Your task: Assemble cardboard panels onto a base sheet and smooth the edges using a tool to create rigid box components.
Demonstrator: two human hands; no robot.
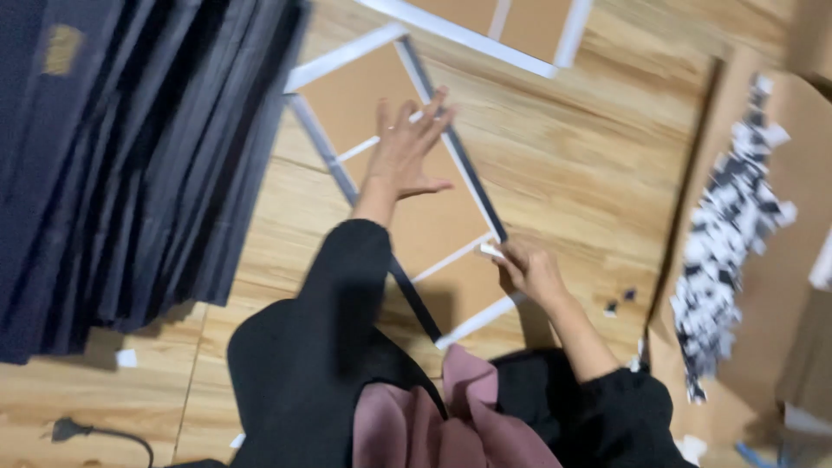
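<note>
A brown cardboard panel (438, 227) with white and dark tape strips along its edges lies on the wooden floor in front of me. My left hand (406, 147) rests flat on its upper part, fingers spread. At the panel's right edge, near its lower corner, my right hand (530, 270) pinches a small white strip (490, 250) of backing or tape. Both arms wear black sleeves.
A fanned stack of dark blue covers (130, 165) fills the left. Another taped cardboard panel (498, 26) lies at the top. On the right, a cardboard sheet (780, 260) holds a pile of black and white scraps (728, 225). A black plug (74, 429) lies lower left.
</note>
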